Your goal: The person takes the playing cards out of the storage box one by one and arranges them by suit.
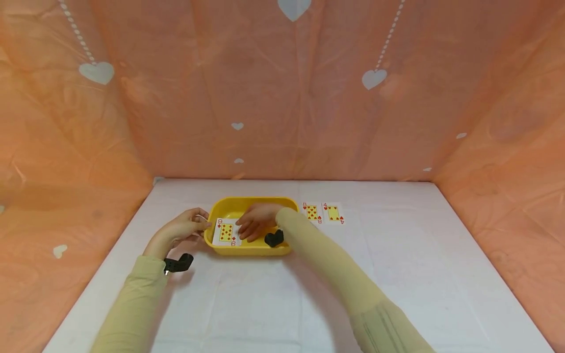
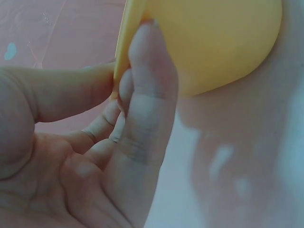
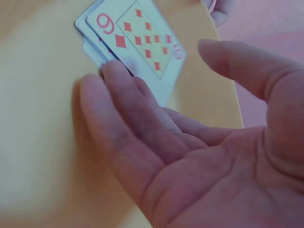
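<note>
A yellow plastic tray (image 1: 251, 251) stands on the white table. My left hand (image 1: 185, 227) pinches its left rim between thumb and fingers; the left wrist view shows the tray wall (image 2: 213, 47) at the fingertips. Inside the tray, at the left end, lies a small stack of playing cards, the nine of diamonds (image 1: 226, 233) face up on top. My right hand (image 1: 259, 220) reaches into the tray from the right. Its fingertips are at the stack's edge in the right wrist view, and the thumb stands apart from the nine of diamonds (image 3: 142, 42).
Right of the tray, the eight of hearts (image 1: 312, 213) and the four of hearts (image 1: 333, 214) lie face up side by side. White cloth (image 1: 397, 264) covers the table. Orange curtains (image 1: 265, 88) with pale hearts enclose the back and both sides.
</note>
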Action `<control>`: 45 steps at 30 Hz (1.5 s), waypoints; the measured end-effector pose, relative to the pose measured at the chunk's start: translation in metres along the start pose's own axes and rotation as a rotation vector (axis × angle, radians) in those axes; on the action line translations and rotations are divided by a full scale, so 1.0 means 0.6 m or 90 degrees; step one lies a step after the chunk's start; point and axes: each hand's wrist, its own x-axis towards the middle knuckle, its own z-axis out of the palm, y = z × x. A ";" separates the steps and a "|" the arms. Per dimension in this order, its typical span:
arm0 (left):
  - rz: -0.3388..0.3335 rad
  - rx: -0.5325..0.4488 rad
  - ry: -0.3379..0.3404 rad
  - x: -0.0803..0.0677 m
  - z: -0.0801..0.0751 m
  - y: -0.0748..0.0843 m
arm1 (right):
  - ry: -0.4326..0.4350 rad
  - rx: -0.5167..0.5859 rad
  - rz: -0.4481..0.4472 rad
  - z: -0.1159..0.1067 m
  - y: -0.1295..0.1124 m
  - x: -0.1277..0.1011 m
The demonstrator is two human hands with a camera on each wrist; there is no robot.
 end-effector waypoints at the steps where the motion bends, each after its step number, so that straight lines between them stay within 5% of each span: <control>1: 0.001 0.000 -0.001 0.000 0.001 0.000 | 0.001 0.005 0.003 0.002 0.000 0.000; 7: 0.000 0.003 0.000 0.000 0.005 -0.003 | 0.016 0.016 0.009 0.010 0.000 -0.006; 12: -0.002 0.000 0.003 0.000 0.005 -0.003 | 0.047 -0.057 -0.015 0.015 -0.003 -0.018; 21: -0.012 0.010 0.009 0.001 0.000 0.002 | 0.158 -0.125 -0.046 0.010 -0.009 -0.017; 31: -0.001 -0.010 0.010 0.001 0.002 -0.008 | 0.110 -0.224 -0.010 0.002 -0.010 0.008; 45: -0.004 -0.003 0.008 0.003 0.003 -0.007 | 0.083 -0.272 -0.020 -0.001 -0.011 0.006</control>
